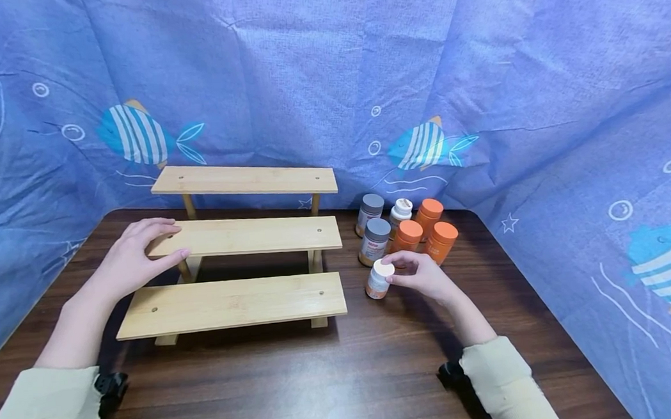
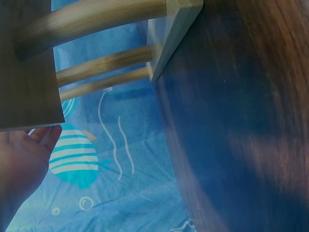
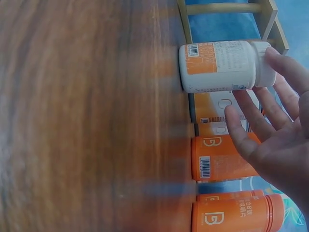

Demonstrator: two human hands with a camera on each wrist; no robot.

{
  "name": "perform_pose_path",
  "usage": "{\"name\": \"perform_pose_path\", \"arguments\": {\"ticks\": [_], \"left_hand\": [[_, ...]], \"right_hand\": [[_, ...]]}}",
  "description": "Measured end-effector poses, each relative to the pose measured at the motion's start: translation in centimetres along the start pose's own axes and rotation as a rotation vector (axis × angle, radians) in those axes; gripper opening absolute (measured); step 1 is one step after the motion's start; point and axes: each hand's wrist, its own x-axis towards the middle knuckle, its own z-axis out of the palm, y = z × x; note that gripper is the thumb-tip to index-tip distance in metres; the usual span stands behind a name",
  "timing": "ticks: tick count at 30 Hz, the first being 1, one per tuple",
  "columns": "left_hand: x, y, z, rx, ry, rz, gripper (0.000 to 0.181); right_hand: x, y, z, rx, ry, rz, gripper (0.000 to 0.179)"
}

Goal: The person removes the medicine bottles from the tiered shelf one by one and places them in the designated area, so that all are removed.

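Observation:
A three-tier wooden shelf rack [image 1: 245, 235] stands on the table. My left hand [image 1: 136, 255] grips the left end of its middle board, thumb at the front edge and fingers toward the back edge. In the left wrist view, the left fingertips [image 2: 52, 135] touch the board's end. To the right of the rack, my right hand [image 1: 423, 276] pinches the white cap of a small white pill bottle [image 1: 378, 282] with an orange label. That bottle [image 3: 219, 66] is upright, and its base looks on or close to the tabletop; a tiny gap cannot be ruled out.
Behind the right hand are two grey-lidded bottles [image 1: 374, 238], a white-lidded bottle [image 1: 400, 212] and three orange bottles [image 1: 441, 241], grouped closely. A blue fish-print cloth [image 1: 304, 77] hangs behind and beside the dark wooden table [image 1: 300, 385].

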Motion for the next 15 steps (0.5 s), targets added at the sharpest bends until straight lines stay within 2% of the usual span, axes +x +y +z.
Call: {"name": "perform_pose_path", "arguments": {"ticks": [8, 15], "left_hand": [[-0.2, -0.3, -0.2, 0.02, -0.003, 0.005, 0.058], [0.1, 0.4, -0.8, 0.05, -0.038, 0.001, 0.065]], "right_hand": [[0.2, -0.3, 0.0, -0.003, -0.016, -0.019, 0.033], [-0.9, -4.9, -0.8, -0.083, 0.017, -0.037, 0.036]]}}
